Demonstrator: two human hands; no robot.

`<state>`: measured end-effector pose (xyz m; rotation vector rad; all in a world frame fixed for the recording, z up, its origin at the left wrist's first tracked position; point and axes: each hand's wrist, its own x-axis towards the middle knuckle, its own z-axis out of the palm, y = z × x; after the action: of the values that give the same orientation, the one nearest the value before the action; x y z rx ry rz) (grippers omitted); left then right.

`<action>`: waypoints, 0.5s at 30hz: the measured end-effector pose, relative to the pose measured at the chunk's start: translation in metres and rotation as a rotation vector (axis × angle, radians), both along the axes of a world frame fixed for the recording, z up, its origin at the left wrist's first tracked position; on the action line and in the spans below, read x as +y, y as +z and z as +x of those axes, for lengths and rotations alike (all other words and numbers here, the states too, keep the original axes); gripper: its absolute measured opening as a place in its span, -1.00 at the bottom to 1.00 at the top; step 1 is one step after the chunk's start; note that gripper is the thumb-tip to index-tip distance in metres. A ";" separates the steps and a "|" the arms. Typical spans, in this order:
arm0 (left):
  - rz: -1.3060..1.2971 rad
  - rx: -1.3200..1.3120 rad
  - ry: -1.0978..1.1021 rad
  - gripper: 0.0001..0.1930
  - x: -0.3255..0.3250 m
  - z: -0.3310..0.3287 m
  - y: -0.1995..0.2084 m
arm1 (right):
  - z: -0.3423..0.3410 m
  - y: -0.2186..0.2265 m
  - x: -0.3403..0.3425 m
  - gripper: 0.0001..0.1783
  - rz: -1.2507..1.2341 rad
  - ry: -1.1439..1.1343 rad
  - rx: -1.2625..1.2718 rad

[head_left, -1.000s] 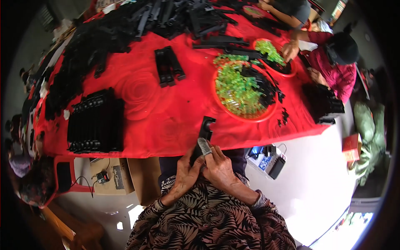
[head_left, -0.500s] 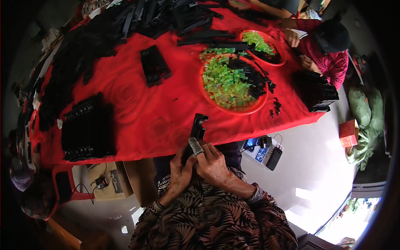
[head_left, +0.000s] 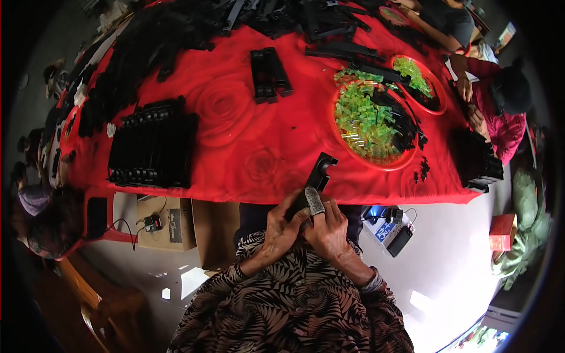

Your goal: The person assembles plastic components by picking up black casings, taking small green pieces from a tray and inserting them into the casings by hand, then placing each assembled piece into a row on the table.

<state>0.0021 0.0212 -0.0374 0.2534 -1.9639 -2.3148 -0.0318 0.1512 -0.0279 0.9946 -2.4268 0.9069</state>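
Note:
Both my hands meet at the table's near edge around a long black plastic part (head_left: 321, 170) with a hooked, notched end pointing up and away. My left hand (head_left: 283, 229) is closed on its lower stretch. My right hand (head_left: 329, 232) presses against it from the other side, its fingers bent. Grey wrapping (head_left: 314, 200) covers one finger of the right hand. The part's lower end is hidden by my hands. Beyond and to the right stands a red-rimmed bowl (head_left: 338, 132) of small yellow-green clear pieces and small black pieces.
A stack of black parts (head_left: 153, 144) lies at the left, with a smaller pair (head_left: 269, 75) farther back. Black parts (head_left: 329, 23) heap along the far side. A second bowl (head_left: 442, 106) stands near a co-worker (head_left: 506, 117). Cardboard boxes (head_left: 168, 223) sit under the red-covered table (head_left: 235, 141).
The whole view has shifted, so the table's things appear farther right. The black part stays in my hands and now leans more to the right.

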 end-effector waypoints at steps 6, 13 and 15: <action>-0.022 0.035 -0.035 -0.58 -0.002 0.001 -0.002 | 0.001 0.007 -0.003 -0.38 0.014 -0.045 0.002; -0.144 0.141 -0.031 -0.55 -0.005 0.002 0.005 | 0.000 0.005 0.003 -0.36 -0.008 -0.005 -0.045; -0.196 0.153 -0.036 -0.52 -0.007 0.003 0.006 | -0.002 0.004 0.002 -0.36 -0.007 0.015 -0.050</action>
<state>0.0047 0.0143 -0.0315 0.0245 -2.1133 -2.0723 -0.0339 0.1528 -0.0238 1.0009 -2.4583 0.9558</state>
